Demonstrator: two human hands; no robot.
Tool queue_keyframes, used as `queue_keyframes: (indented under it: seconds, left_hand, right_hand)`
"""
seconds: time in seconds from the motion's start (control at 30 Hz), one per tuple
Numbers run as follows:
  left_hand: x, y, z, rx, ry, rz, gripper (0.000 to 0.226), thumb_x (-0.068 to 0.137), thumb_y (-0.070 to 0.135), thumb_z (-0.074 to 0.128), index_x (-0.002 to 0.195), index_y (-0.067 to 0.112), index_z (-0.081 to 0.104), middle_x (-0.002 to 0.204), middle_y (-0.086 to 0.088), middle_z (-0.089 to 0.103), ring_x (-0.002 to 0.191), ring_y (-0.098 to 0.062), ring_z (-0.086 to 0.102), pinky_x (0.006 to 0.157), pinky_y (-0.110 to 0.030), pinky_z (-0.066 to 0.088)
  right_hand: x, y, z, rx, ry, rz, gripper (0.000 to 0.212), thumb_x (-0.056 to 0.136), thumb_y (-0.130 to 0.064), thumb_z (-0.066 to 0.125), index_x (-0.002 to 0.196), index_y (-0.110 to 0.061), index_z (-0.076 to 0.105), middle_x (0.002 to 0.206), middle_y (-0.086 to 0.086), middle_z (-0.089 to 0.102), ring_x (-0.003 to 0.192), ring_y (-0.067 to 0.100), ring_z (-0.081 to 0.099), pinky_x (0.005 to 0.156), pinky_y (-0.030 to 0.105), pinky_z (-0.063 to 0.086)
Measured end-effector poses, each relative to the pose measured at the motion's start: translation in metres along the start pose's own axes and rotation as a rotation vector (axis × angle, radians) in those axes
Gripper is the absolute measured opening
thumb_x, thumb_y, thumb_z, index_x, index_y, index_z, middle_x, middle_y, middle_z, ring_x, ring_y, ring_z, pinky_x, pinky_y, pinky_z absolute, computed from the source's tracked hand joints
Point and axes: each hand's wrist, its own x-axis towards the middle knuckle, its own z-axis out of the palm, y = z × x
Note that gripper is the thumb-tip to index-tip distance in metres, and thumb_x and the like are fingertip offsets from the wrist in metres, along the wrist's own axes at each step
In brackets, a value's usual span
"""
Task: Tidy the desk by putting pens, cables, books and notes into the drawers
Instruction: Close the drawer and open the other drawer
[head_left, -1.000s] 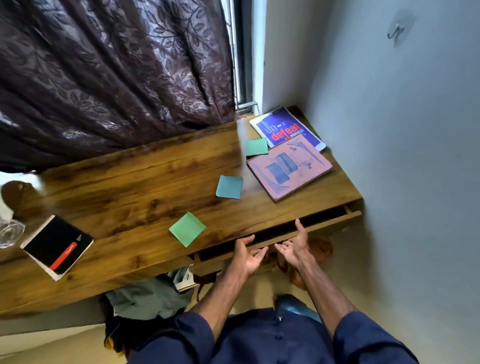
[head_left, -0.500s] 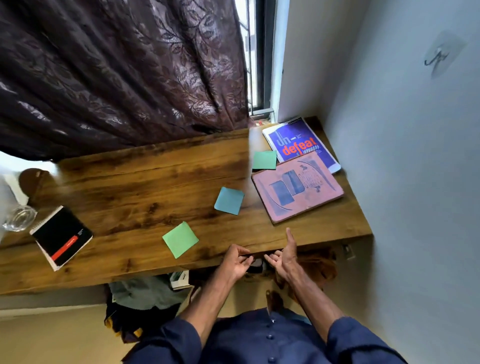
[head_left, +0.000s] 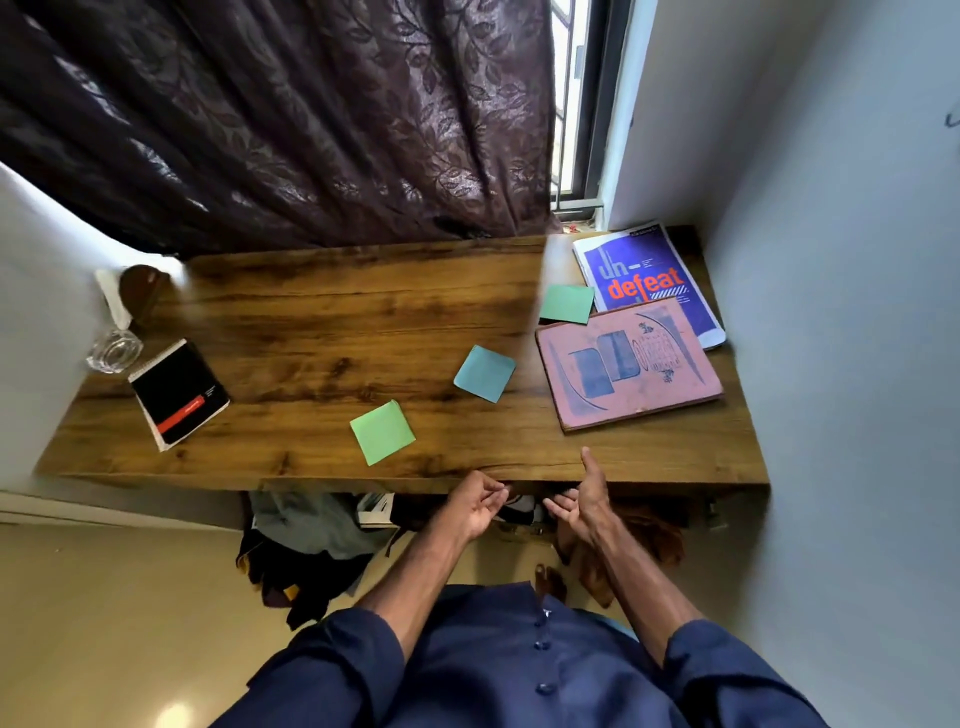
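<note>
Head view: left hand (head_left: 475, 506) and right hand (head_left: 584, 499) curled at the desk (head_left: 311, 322) edge, grip indeterminate; green sticky note (head_left: 383, 431) at 11 o'clock, pink book (head_left: 626, 364) at 1 o'clock; fingers (head_left: 560, 508) could be pinched by the hidden drawer.

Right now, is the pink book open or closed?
Closed: the pink book lies flat on the desk, cover up, no pages spread.
</note>
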Motion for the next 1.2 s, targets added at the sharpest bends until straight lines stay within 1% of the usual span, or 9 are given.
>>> queue_keyframes:
  seconds: [0.13, 0.3, 0.47, 0.6, 0.77, 0.9, 1.0, 1.07, 1.2]
  left_hand:
    - [-0.011, 0.004, -0.010, 0.004, 0.001, 0.032, 0.028, 0.089, -0.019, 0.042, 0.110, -0.007, 0.055, 0.105, -0.021, 0.063, 0.112, -0.027, 0.061, 0.090, -0.026, 0.052]
    - [-0.017, 0.011, -0.039, 0.011, 0.020, 0.064, 0.027, 0.089, -0.019, 0.042, 0.100, -0.004, 0.062, 0.110, -0.018, 0.067, 0.096, -0.021, 0.064, 0.081, -0.025, 0.056]
    - [-0.007, 0.022, -0.094, -0.053, 0.040, 0.107, 0.051, 0.087, -0.023, 0.043, 0.130, 0.002, 0.054, 0.110, -0.011, 0.069, 0.099, -0.022, 0.068, 0.071, -0.028, 0.059]
    - [-0.007, 0.046, -0.148, -0.072, 0.046, 0.147, 0.045, 0.090, -0.020, 0.043, 0.126, 0.004, 0.056, 0.102, -0.008, 0.071, 0.089, -0.022, 0.068, 0.072, -0.030, 0.055]
    - [0.006, 0.089, -0.242, -0.039, -0.004, 0.180, 0.032, 0.093, -0.015, 0.048, 0.118, 0.002, 0.061, 0.099, -0.010, 0.072, 0.082, -0.023, 0.068, 0.068, -0.031, 0.055]
    - [0.017, 0.130, -0.336, -0.029, -0.046, 0.137, 0.027, 0.098, -0.011, 0.042, 0.110, 0.007, 0.059, 0.098, -0.009, 0.068, 0.080, -0.021, 0.065, 0.054, -0.025, 0.058]
    - [0.007, 0.160, -0.412, -0.108, -0.034, 0.088, 0.021, 0.100, -0.004, 0.043, 0.108, 0.006, 0.060, 0.094, -0.008, 0.064, 0.079, -0.019, 0.062, 0.050, -0.021, 0.056]
    - [0.010, 0.168, -0.453, -0.108, -0.028, 0.068, 0.016, 0.101, 0.003, 0.047, 0.106, 0.004, 0.062, 0.088, -0.009, 0.064, 0.077, -0.019, 0.062, 0.052, -0.022, 0.055]
    - [0.013, 0.187, -0.500, -0.175, -0.018, 0.047, 0.021, 0.103, 0.017, 0.053, 0.096, 0.001, 0.064, 0.079, -0.011, 0.071, 0.081, -0.024, 0.064, 0.070, -0.031, 0.053]
  right_hand:
    - [0.004, 0.004, 0.003, -0.007, 0.071, -0.001, 0.084, 0.092, -0.056, 0.057, 0.158, -0.018, 0.021, 0.158, 0.025, 0.029, 0.130, 0.044, 0.050, 0.080, 0.045, 0.057]
    - [0.002, 0.024, 0.014, 0.030, 0.086, 0.008, 0.065, 0.091, -0.037, 0.067, 0.143, -0.006, 0.044, 0.140, 0.023, 0.052, 0.115, 0.037, 0.060, 0.082, 0.043, 0.056]
    - [-0.004, 0.057, 0.036, 0.059, 0.019, 0.013, 0.053, 0.091, -0.033, 0.064, 0.134, -0.002, 0.057, 0.135, 0.019, 0.060, 0.108, 0.032, 0.062, 0.068, 0.037, 0.054]
    - [-0.021, 0.086, 0.073, 0.028, -0.018, -0.015, 0.046, 0.095, -0.028, 0.058, 0.133, -0.001, 0.058, 0.134, 0.018, 0.059, 0.108, 0.030, 0.061, 0.088, 0.040, 0.054]
    - [-0.031, 0.146, 0.141, 0.059, 0.012, -0.103, 0.032, 0.097, -0.028, 0.056, 0.121, -0.010, 0.065, 0.115, 0.008, 0.065, 0.107, 0.027, 0.064, 0.071, 0.033, 0.055]
    - [-0.043, 0.222, 0.207, 0.107, 0.012, -0.092, 0.013, 0.094, -0.026, 0.058, 0.091, -0.014, 0.065, 0.082, 0.004, 0.062, 0.069, 0.018, 0.060, 0.060, 0.030, 0.053]
    - [-0.075, 0.285, 0.249, 0.021, -0.125, -0.083, 0.010, 0.094, -0.020, 0.057, 0.086, -0.015, 0.059, 0.078, 0.007, 0.051, 0.064, 0.019, 0.051, 0.059, 0.029, 0.045]
    - [-0.088, 0.311, 0.266, 0.005, -0.189, -0.057, 0.014, 0.097, -0.021, 0.053, 0.090, -0.012, 0.061, 0.081, 0.009, 0.052, 0.067, 0.021, 0.052, 0.061, 0.030, 0.043]
    - [-0.094, 0.336, 0.306, 0.035, -0.166, -0.003, 0.055, 0.102, -0.033, 0.051, 0.133, 0.012, 0.048, 0.102, 0.016, 0.064, 0.095, 0.031, 0.063, 0.082, 0.035, 0.049]
